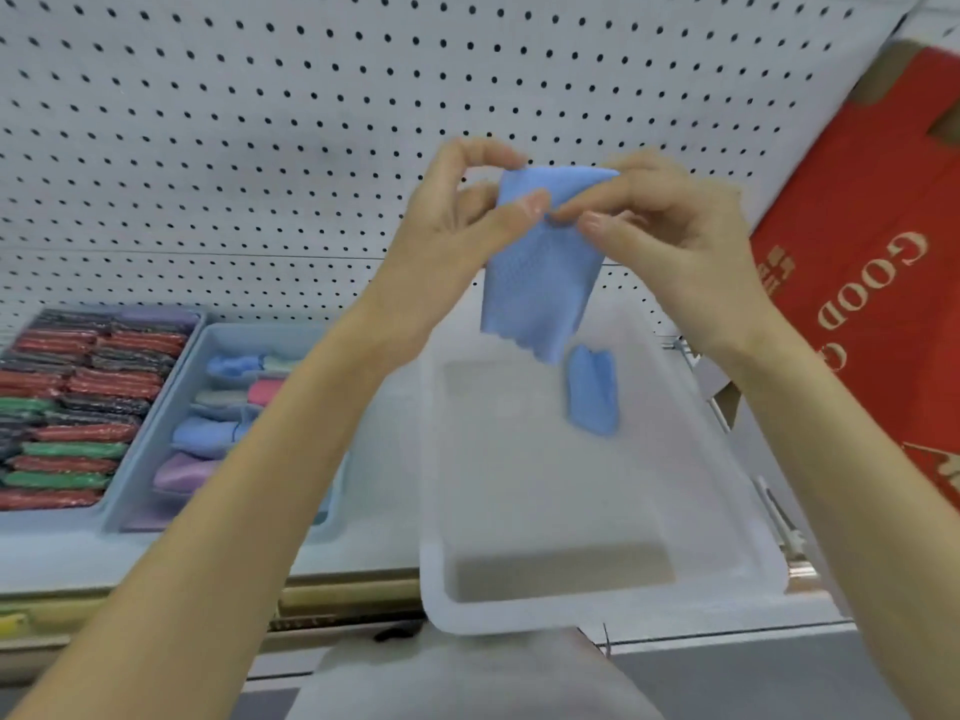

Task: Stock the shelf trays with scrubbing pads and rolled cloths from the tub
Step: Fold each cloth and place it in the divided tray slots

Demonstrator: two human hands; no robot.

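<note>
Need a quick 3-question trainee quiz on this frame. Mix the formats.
1. True or false: the left hand and right hand both pinch the blue cloth over the tub.
2. How many cloths lie in the tub? A) none B) one C) three
3. Fill in: the pad tray, full of scrubbing pads, sits to the ____ of the rolled-cloth tray.
Key: 1 true. 2 B, one blue rolled cloth. 3 left.

Both bare forearms reach up and forward; the left hand (462, 215) and right hand (660, 226) meet, thumbs and fingers pinching a blue cloth (535, 283).
</note>
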